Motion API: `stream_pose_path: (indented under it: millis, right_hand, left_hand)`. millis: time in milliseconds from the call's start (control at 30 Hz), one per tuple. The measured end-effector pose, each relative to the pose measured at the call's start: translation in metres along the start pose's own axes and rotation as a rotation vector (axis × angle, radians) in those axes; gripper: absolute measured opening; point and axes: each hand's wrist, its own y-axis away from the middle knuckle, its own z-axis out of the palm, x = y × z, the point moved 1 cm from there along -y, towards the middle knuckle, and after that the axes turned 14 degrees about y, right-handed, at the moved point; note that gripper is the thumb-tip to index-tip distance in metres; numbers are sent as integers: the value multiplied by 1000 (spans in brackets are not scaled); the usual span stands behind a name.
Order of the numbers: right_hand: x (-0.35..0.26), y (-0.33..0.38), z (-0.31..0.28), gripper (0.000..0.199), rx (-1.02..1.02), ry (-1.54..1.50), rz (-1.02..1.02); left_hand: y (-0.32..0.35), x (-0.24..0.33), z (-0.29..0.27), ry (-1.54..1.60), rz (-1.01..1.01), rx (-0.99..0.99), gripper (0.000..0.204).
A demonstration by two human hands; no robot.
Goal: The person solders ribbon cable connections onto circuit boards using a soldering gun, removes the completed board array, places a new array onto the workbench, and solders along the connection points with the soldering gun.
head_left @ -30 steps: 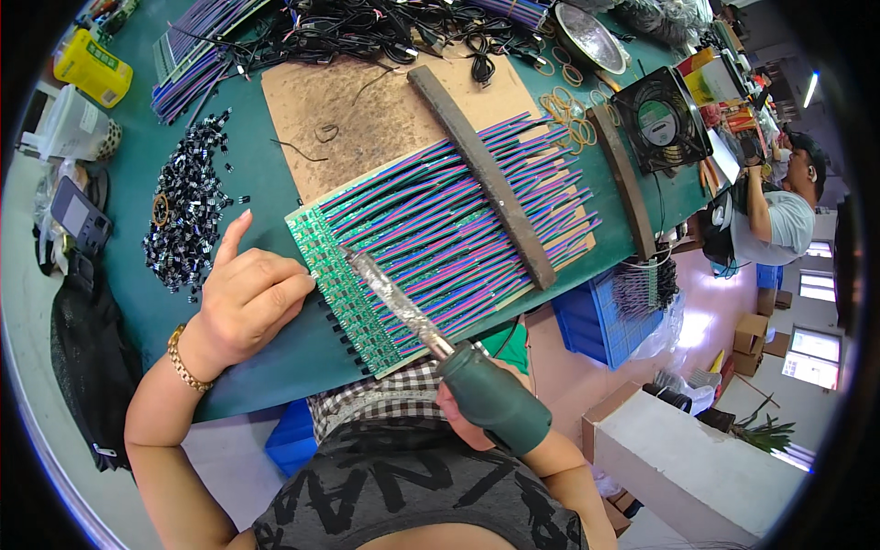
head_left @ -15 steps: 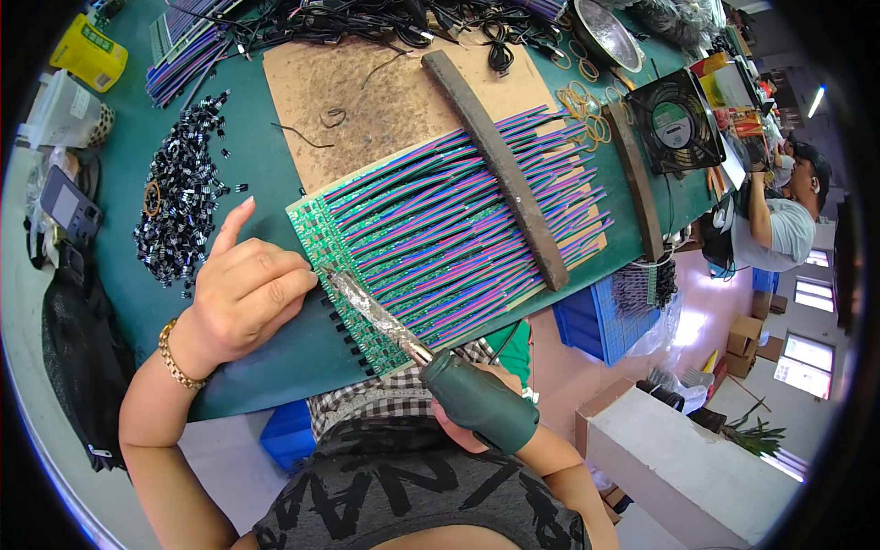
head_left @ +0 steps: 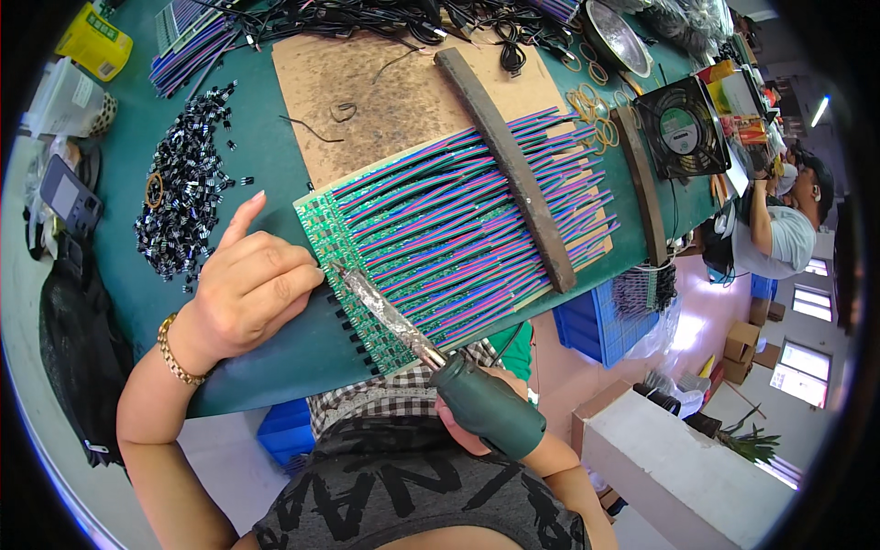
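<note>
My right hand [head_left: 458, 431] is wrapped round the green handle of a soldering iron [head_left: 495, 408]. Its worn metal tip reaches up-left to the edge of a green circuit board panel [head_left: 374, 316]. At that same edge, my left hand [head_left: 257, 293] has thumb and fingers pinched together near the tip, index finger raised; whatever they pinch is hidden. Rows of thin blue, pink, black and green wires [head_left: 440, 211] run right from the board. Small black connectors [head_left: 353, 339] stick out along the board's lower left edge. A dark metal bar [head_left: 509, 174] lies across the wires.
A pile of small black connectors [head_left: 179, 202] lies left of the board. Behind are a stained brown sheet [head_left: 367, 110] and tangled black cables [head_left: 339, 23]. Rubber bands [head_left: 596, 115], a second bar [head_left: 639, 188] and a black fan [head_left: 681, 128] sit right. Another person [head_left: 779, 234] works far right.
The view has shifted slightly, so the table things appear a little to the right. Both hands and the iron keep nearly the same place at the board's edge.
</note>
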Motion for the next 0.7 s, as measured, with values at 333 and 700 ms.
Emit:
stream_pose_path:
  millis: [333, 700]
  right_hand:
    - [-2, 3, 1, 27, -33, 45, 67]
    - [-6, -3, -1, 26, 78, 140, -12]
  left_hand:
    - [0, 0, 0, -3, -8, 18, 23]
    - [0, 1, 1, -10, -17, 11, 24]
